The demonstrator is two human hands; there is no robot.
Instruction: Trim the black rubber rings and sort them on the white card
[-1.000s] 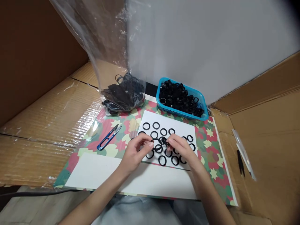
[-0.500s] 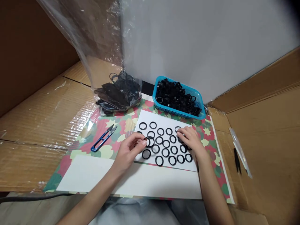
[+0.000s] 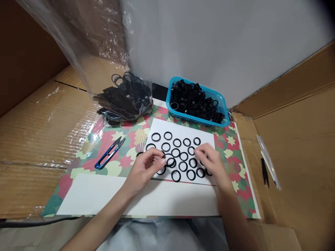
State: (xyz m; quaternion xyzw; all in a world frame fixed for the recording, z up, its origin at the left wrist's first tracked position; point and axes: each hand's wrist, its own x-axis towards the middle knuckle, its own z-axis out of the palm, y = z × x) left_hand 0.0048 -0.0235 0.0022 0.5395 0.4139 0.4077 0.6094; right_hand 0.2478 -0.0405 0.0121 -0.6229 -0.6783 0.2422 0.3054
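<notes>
Black rings lie spread in loose rows on a white sheet. My left hand is closed over the sheet's left part, thumb and fingers pinching a black ring. This held ring overlaps another ring below it in view. At the right side of the sheet is my right hand, fingers bent and tips close together at the edge of a black ring that lies flat. Whether anything is between those fingertips I cannot make out. The right hand partly covers several rings.
Behind the sheet stands a blue basket heaped with black rings. A clear plastic bag of black pieces is at back left. Blue thread snips lie left; black tweezers lie far right. A white strip runs along the front.
The whole view has shifted slightly. My right hand has moved left and a little nearer, off the back-right ring. My left hand still holds its ring, moved slightly to the right over the sheet.
</notes>
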